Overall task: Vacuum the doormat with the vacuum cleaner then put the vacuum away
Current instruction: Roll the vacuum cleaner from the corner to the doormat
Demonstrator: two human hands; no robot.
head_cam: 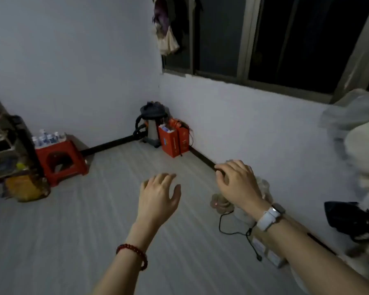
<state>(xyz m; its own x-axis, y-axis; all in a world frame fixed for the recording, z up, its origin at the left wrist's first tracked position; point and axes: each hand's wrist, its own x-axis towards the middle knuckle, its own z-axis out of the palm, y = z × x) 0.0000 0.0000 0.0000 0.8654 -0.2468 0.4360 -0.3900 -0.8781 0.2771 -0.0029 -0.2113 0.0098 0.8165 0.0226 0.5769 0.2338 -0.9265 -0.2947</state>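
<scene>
While vacuum cleaner [152, 126] stands in far corner, left hand [159, 195], right hand [235, 180] hover relaxed, holding nothing.

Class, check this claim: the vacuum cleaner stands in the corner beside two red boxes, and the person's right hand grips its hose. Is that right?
Not quite. In the head view the right hand grips nothing; the vacuum cleaner does stand in the corner beside the red boxes.

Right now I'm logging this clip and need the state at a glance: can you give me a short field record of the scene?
vacuum cleaner: upright in the far corner, hose looped at its side
beside it: red boxes against the wall
left hand: empty, fingers relaxed, over the floor
right hand: empty, fingers loosely bent
red stool: by the left wall, bottles on top
doormat: not in view
</scene>
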